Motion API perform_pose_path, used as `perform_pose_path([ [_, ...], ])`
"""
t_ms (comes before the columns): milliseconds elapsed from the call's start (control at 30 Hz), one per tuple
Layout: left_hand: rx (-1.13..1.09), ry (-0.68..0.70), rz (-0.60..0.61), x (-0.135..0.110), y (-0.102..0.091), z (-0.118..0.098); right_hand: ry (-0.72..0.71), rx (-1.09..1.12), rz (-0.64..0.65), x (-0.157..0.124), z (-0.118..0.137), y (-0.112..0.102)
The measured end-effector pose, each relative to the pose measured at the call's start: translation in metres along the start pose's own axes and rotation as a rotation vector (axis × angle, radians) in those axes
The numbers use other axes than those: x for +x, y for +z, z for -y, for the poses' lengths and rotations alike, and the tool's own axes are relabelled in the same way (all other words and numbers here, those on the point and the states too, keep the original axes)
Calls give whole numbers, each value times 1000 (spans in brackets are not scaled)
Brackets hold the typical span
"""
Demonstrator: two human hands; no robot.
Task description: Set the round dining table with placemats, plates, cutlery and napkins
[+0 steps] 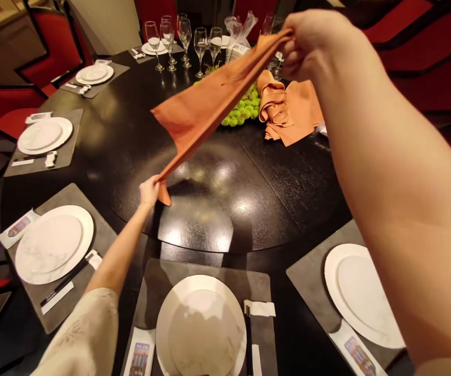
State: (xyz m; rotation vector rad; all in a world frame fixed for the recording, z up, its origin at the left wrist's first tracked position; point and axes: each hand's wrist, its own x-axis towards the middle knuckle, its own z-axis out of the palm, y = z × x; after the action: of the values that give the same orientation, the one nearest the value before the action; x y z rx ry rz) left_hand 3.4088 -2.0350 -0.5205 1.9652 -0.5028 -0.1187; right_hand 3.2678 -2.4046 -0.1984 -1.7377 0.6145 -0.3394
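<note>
Left hand (150, 190) pinches lower corner; right hand (309, 44) grips upper corner of orange cloth napkin (205, 112), held diagonally above round black glossy table (225, 230).

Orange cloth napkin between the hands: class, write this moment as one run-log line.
left hand: pinches orange cloth napkin lower corner | right hand: pinches upper corner | nearby: crumpled orange napkin

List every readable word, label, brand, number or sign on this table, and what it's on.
Near printed card: coloured print, too small and blurred to read.
Right printed card: coloured print, too small and blurred to read.
Left printed card: coloured print, too small and blurred to read.
</note>
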Motion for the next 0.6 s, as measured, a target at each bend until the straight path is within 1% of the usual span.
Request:
perform_pose_path([
  [67, 31, 38, 26, 29, -31, 5, 271, -42, -138, -4, -29, -10],
  [100, 67, 60, 38, 45, -44, 4, 381, -36, -172, -6, -45, -11],
  [167, 231, 115, 90, 77, -63, -5, 508, -37, -163, -7, -76, -11],
  [200, 351, 155, 123, 93, -71, -12, 544, -39, -137, -6, -89, -11],
  [233, 474, 206, 149, 106, -77, -21, 548, -35, -105, -5, -100, -12],
  [267, 586, 265, 155, 118, -83, -32, 523, -31, -74, -3, -110, -16],
  [333, 726, 388, 103, 133, -93, -54, 420, -26, -44, -1, -123, -27],
  [400, 758, 491, 22, 135, -102, -68, 322, -43, -65, -8, -136, -41],
  [467, 735, 571, 1, 124, -107, -70, 269, -100, -131, -25, -157, -49],
  [533, 674, 625, 55, 103, -106, -56, 243, -167, -182, -55, -190, -45],
  [600, 569, 617, 149, 74, -97, -30, 258, -238, -194, -93, -233, -30],
])
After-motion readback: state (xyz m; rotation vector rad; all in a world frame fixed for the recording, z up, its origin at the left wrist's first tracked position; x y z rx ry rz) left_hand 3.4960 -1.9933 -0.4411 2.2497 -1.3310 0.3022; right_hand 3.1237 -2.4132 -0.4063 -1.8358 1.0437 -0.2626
